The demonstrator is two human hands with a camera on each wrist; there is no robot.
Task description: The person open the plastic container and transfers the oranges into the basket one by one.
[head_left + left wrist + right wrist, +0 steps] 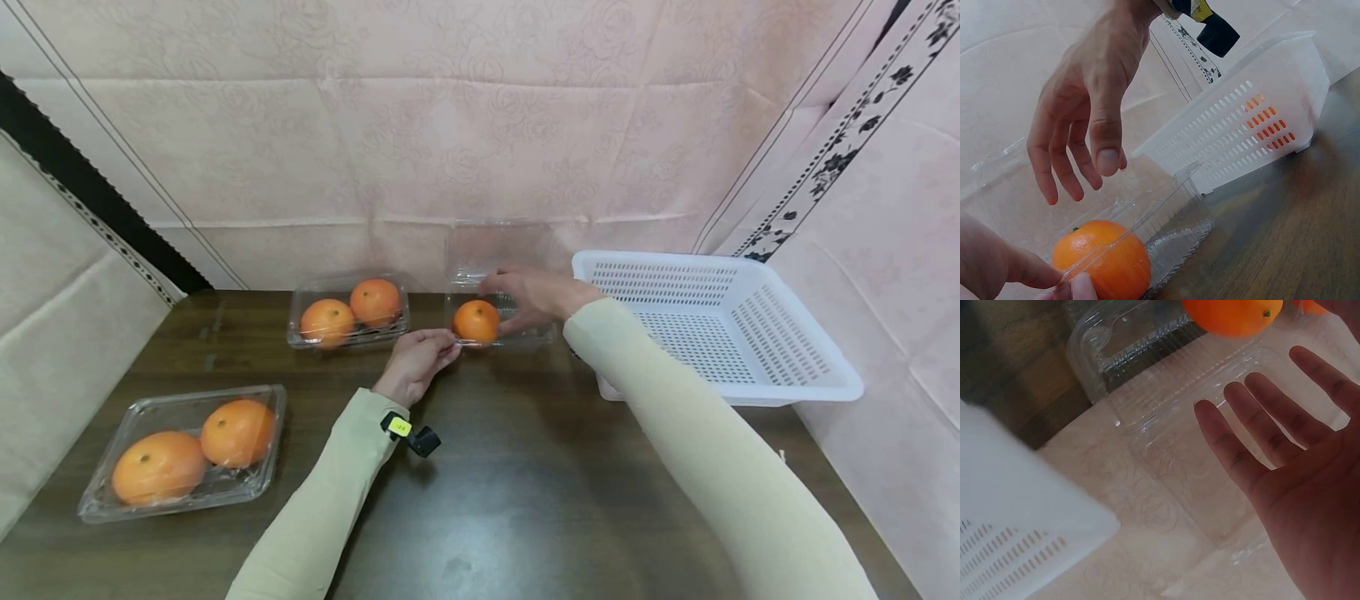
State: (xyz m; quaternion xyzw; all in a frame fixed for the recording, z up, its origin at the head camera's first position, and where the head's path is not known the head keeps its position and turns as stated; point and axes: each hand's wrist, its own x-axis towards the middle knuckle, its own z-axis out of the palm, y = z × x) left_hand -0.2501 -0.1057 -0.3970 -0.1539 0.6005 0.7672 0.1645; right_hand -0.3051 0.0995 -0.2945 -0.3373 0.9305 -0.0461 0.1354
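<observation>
Item 1: our left grip [420,354], fingers loosely curled, fingertips touching the front rim of the open clear box [525,333]; in the left wrist view a finger and thumb lie against the box's near wall, though we cannot tell whether they pinch it.

Item 2: our right grip [536,296], spread open with straight fingers and holding nothing, hovering over the open clear box; the right wrist view shows the palm bare above the raised clear lid [1197,444].

Item 3: the open clear box, our landmark, standing on the dark wooden counter [510,500] against the pink backdrop [450,125], lid tipped up behind it.

Item 4: one orange [476,321], inside the box at its left end, just beside our left fingertips and below our right fingers.

Item 5: a white slotted basket [795,383], just right of the box; orange shows through its slots in the left wrist view.

Item 6: a second clear box [300,333] with two oranges, left of the landmark box and near it.

Item 7: a third clear box [97,500] with two oranges, well to the left and nearer to us.

Item 8: pale sleeves on both arms; a black clip with a yellow tag [408,433] at the left wrist.
</observation>
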